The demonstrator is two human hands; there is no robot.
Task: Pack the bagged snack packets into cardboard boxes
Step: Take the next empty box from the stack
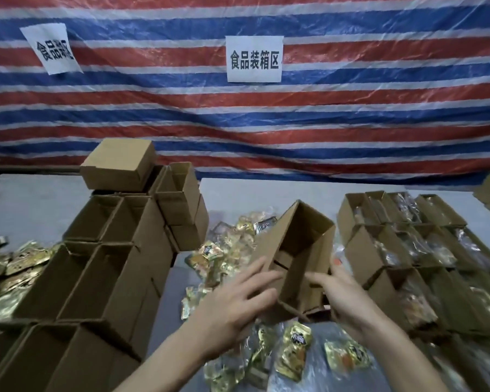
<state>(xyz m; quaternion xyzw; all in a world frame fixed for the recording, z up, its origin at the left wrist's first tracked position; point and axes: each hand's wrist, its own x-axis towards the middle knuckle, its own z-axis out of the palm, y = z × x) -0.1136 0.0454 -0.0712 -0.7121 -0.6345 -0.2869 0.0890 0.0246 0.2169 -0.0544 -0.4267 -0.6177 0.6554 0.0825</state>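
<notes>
L hand [238,298] flat, fingers spread against open box [303,241]; R hand [344,295] grips its right wall, thumb over rim.

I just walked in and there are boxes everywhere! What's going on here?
A person is packing snacks. The left hand presses the side of an open brown cardboard box, which looks empty, and the right hand grips its near corner. It's held tilted over a heap of shiny gold snack packets on the grey table. Stacks of empty brown boxes stand to the left; rows of filled boxes sit to the right.
</notes>
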